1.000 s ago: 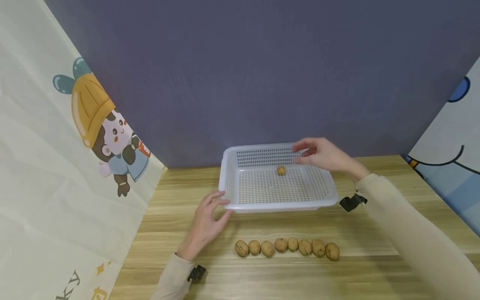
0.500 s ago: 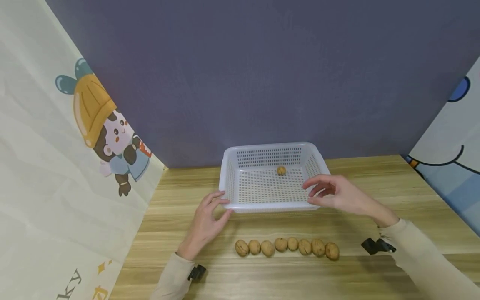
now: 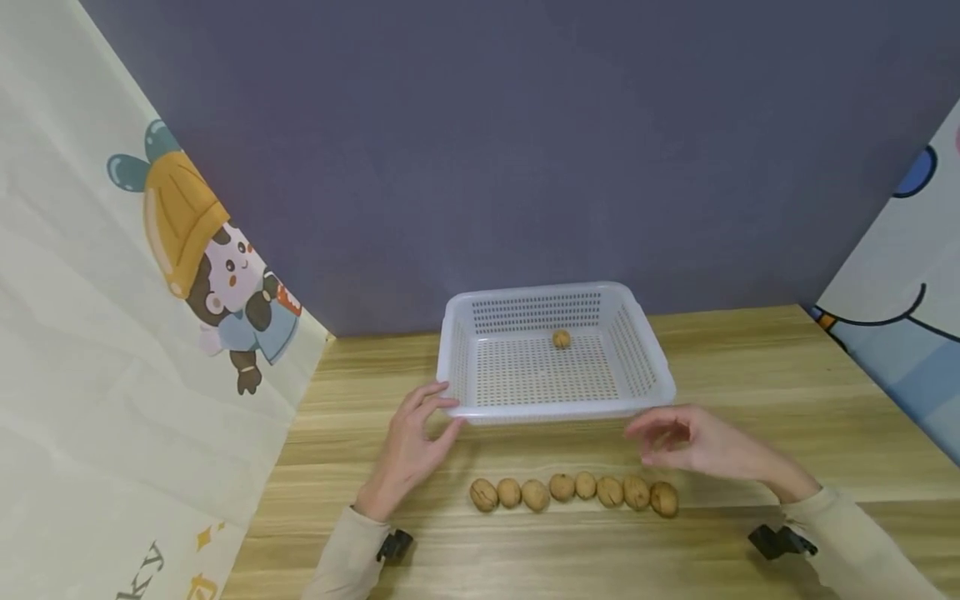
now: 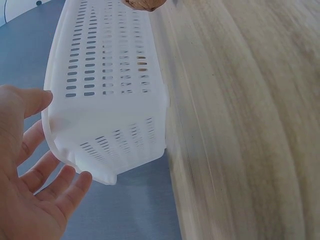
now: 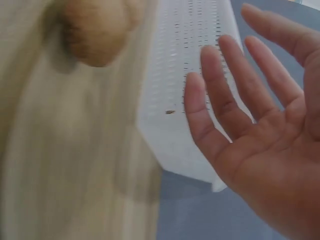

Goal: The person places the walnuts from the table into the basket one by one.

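Note:
A white plastic basket (image 3: 555, 410) with slotted walls stands towards the back of the table, with one walnut (image 3: 561, 339) inside near its back wall. At its near left corner my left hand (image 3: 411, 446) holds the rim, thumb on the front side and fingertips over the left edge. In front of the basket lies a row of several walnuts (image 3: 536, 496). My right hand (image 3: 701, 442) hovers above the right end of that row, just off the basket's near right corner. Its fingers (image 5: 235, 95) are spread and loosely bent, with nothing between them.
The wooden table (image 3: 570, 558) meets a dark blue-grey wall (image 3: 525, 150) behind the basket. A white sheet with a cartoon figure (image 3: 225, 267) hangs at the left, and another printed sheet (image 3: 892, 333) stands at the right.
My right hand has come from over the basket's back right side towards me, to the right end of the walnut row. The left hand and basket have stayed in place.

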A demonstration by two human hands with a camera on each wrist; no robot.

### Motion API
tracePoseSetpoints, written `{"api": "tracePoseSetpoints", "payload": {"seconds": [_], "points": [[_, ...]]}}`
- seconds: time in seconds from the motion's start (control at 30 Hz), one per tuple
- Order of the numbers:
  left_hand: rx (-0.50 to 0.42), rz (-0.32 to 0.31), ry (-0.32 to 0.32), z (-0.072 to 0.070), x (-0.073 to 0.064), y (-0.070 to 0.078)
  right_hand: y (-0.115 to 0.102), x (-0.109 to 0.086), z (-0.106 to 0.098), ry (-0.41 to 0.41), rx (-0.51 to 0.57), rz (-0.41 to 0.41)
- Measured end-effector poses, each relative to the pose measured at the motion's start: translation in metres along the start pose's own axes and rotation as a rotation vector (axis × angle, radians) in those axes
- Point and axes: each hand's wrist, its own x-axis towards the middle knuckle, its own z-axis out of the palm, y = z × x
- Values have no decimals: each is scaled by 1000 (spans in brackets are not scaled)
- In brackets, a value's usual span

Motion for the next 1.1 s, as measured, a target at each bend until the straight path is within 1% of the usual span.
{"api": "tracePoseSetpoints", "payload": {"seconds": [0.1,0.2,0.37,0.43,0.73,0.87,1.1], "points": [[0,2,-11,1,0,-1,8,-9,5,-52,31,27],[2,15,-3,2,0,-2,14,-17,8,-87,52,70],[-9,21,16,1,0,-2,22,-22,10,-124,98,143],[-15,13,11,0,1,-2,25,-25,11,-136,113,154],[-18,6,3,0,1,-2,37,-31,16,-151,136,194],[-19,6,2,1,1,-2,41,-34,17,-154,137,193],[-20,11,4,0,1,-2,41,-35,18,-160,201,215]]}}
